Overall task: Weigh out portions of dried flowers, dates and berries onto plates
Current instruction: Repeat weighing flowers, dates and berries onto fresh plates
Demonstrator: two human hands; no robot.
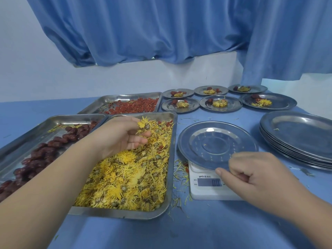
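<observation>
A steel plate point(215, 141) hides the top of the white scale point(206, 190) near the table's point(197, 230) right edge. The right hand point(255, 177) pinching it covers its near rim. The display digits are too blurred to read. The date tray point(27, 139) runs off frame left and the plate stack point(296, 133) off frame right. The left hand point(122, 137) partly conceals its clutch of dried flowers point(143, 125).
</observation>
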